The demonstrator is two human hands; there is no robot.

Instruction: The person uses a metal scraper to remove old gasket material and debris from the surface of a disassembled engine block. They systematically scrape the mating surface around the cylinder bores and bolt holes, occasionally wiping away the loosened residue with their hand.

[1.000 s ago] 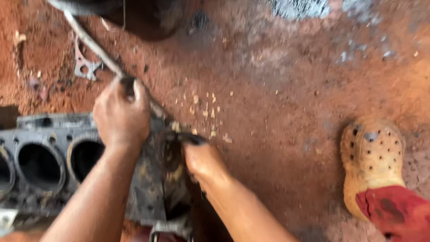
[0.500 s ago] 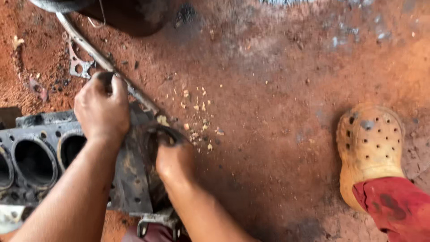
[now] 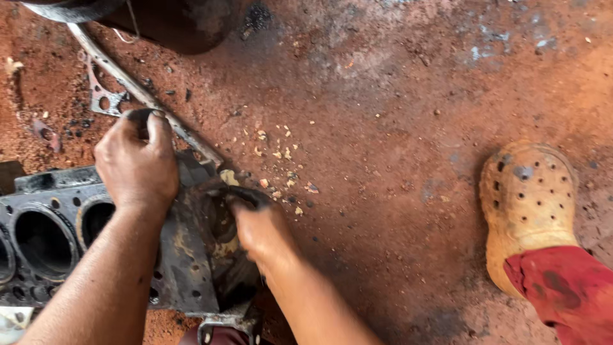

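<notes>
Greasy hands point(image 3: 137, 163) grip pitted, perhaps cast-iron block point(image 3: 48, 236).

We are logging a red-brown, oil-stained dirt floor point(image 3: 396, 128). Lying on it: a dark grey cast engine block with round cylinder bores point(image 3: 57, 236), a long grey metal bar point(image 3: 137, 89), a flat perforated metal gasket piece point(image 3: 102, 96), scattered pale scrapings point(image 3: 274, 153), and a tan perforated clog point(image 3: 527, 204).
</notes>
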